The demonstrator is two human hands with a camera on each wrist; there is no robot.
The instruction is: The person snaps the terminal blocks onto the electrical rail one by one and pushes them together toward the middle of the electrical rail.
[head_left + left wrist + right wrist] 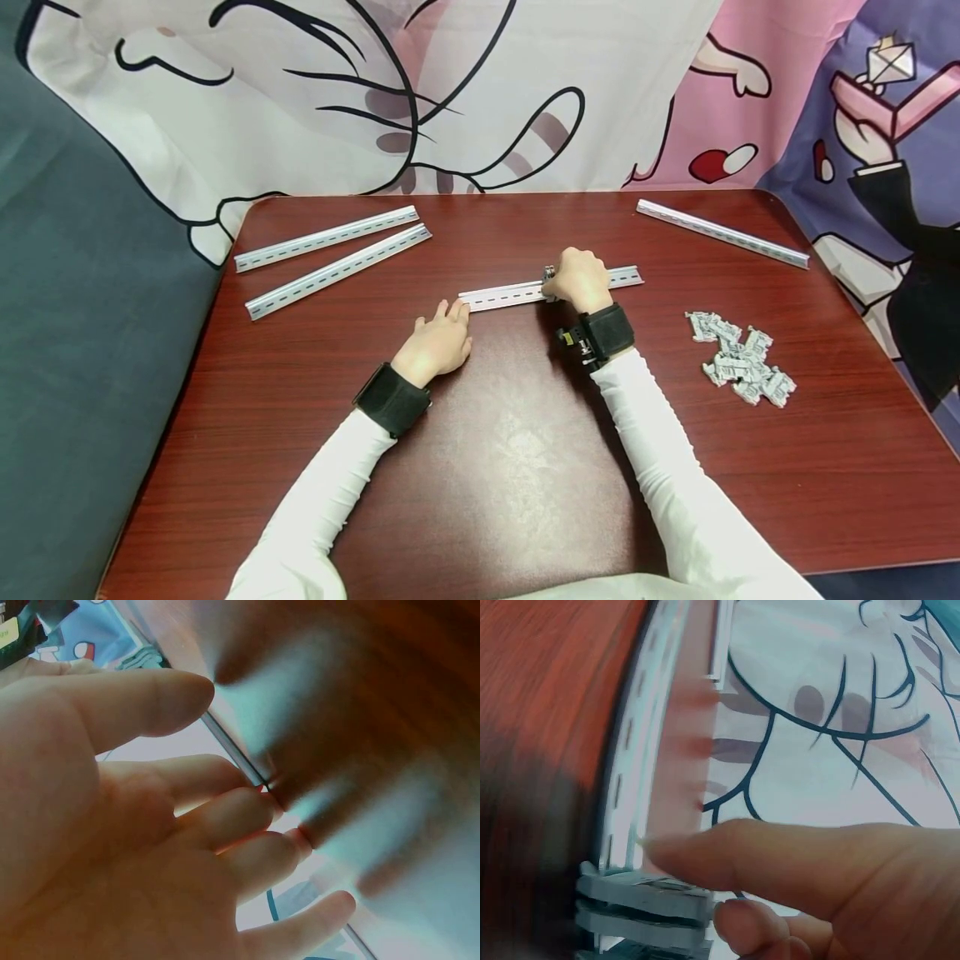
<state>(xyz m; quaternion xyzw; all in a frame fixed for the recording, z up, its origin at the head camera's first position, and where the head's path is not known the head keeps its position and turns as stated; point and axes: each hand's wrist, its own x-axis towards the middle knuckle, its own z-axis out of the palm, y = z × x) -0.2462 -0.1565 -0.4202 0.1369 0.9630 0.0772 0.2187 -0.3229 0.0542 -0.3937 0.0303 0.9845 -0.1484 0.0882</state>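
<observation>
A slotted metal DIN rail (498, 297) lies across the middle of the table. My left hand (438, 343) is at its left end, fingertips touching the rail and fingers extended; in the left wrist view the left palm (127, 825) shows with the thumb apart. Farther right along the rail, my right hand (579, 280) pinches a grey DIN rail clip (645, 904) that sits on the rail. Close up, the right wrist view shows the slotted rail (626, 795) running away from the clip. Part of the rail is hidden under the right hand.
Two more rails, one upper (326, 239) and one lower (339, 272), lie at the back left. Another rail (722, 234) slants at the back right. A pile of grey clips (741, 358) rests right of the right forearm. A printed curtain (487, 100) hangs behind the table.
</observation>
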